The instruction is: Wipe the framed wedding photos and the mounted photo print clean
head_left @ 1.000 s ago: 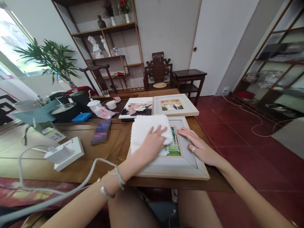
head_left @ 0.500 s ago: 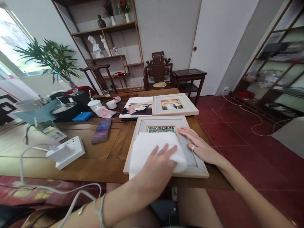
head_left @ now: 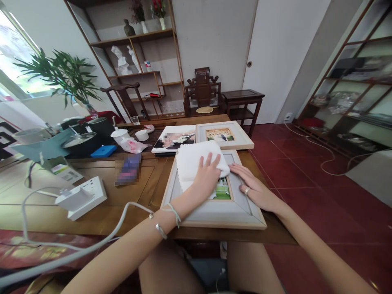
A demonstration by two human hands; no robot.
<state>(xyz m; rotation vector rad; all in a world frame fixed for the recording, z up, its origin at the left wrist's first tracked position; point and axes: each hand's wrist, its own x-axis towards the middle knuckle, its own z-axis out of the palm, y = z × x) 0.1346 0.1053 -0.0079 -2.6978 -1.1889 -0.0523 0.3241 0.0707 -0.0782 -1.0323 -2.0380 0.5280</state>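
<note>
A picture frame (head_left: 199, 218) with pale wood edges and a wide light-grey mat lies flat on the table in front of me. My left hand (head_left: 207, 175) rests on a white cloth (head_left: 188, 157), fingers spread and pressing it against the upper part of the frame. The cloth hides much of the photo (head_left: 223, 191), of which a green part shows at the lower right. My right hand (head_left: 255, 190) lies open along the frame's right side, fingers stretched over the mat, with a ring on one finger.
Behind lie another framed picture (head_left: 241, 141) and a white-edged photo panel (head_left: 157, 145). To the left are a white power strip (head_left: 88, 200) with cables, a small box (head_left: 65, 171), a blue box (head_left: 103, 151), a teapot (head_left: 119, 134) and a cup (head_left: 142, 135). A shelf (head_left: 134, 41) stands at the back.
My left hand and the cloth have moved away from me, up the frame. The lower mat and the photo's lower right are now uncovered. My right hand stays on the frame's side.
</note>
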